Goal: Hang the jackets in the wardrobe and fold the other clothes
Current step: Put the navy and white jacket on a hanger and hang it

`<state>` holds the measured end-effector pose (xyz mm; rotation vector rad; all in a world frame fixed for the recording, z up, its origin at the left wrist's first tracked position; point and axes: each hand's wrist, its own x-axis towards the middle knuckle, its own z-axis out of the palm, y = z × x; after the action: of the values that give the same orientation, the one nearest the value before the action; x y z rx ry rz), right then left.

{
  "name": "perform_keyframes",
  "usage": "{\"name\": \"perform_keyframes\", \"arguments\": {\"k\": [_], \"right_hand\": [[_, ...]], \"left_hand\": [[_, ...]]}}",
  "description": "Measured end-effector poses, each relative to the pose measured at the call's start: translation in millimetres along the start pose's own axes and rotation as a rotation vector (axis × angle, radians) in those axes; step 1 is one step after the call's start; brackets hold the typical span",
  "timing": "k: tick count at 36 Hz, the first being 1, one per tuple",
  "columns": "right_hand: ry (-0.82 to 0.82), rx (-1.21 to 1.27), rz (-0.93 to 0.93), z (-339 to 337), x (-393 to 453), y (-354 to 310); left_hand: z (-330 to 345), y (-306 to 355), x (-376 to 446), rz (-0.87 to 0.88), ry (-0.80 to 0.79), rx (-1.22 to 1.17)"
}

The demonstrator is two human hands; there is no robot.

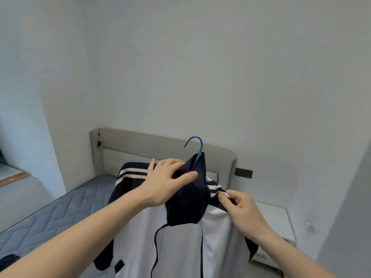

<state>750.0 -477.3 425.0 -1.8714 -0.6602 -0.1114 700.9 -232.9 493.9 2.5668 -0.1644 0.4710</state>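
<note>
A white and navy jacket [176,243] with white shoulder stripes hangs in front of me on a blue hanger [195,146], whose hook sticks up out of the navy collar. My left hand [166,181] grips the collar just below the hook, thumb on the near side. At the jacket's right shoulder, my right hand [239,209] pinches the striped navy fabric. The zip front is open and the lower part runs out of view. Another dark garment [8,260] shows at the bottom left edge on the bed.
A bed with a bare grey-blue quilted mattress [50,209] and a padded grey headboard [144,145] stands behind the jacket. A white bedside cabinet [275,223] is on the right, a window ledge [12,175] on the left. Plain walls fill the rest.
</note>
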Motion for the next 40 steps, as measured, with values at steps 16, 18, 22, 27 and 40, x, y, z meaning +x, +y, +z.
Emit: {"name": "perform_keyframes", "arguments": {"k": [16,18,22,27,40], "right_hand": [[0.304,-0.242,0.223,-147,-30,90],[0.354,-0.265,0.253,-165,-37,104],[0.45,-0.207,0.344,-205,-53,124],[0.603,-0.152,0.42,-251,-70,138],[1.148,-0.312,0.592,-304,-120,150]], "left_hand": [[176,86,131,0.377,-0.078,-0.166],[196,97,148,0.433,-0.11,-0.175],[227,129,180,0.497,-0.141,-0.251],[266,166,219,0.578,-0.232,-0.413],[358,261,341,0.836,-0.467,-0.671]]}}
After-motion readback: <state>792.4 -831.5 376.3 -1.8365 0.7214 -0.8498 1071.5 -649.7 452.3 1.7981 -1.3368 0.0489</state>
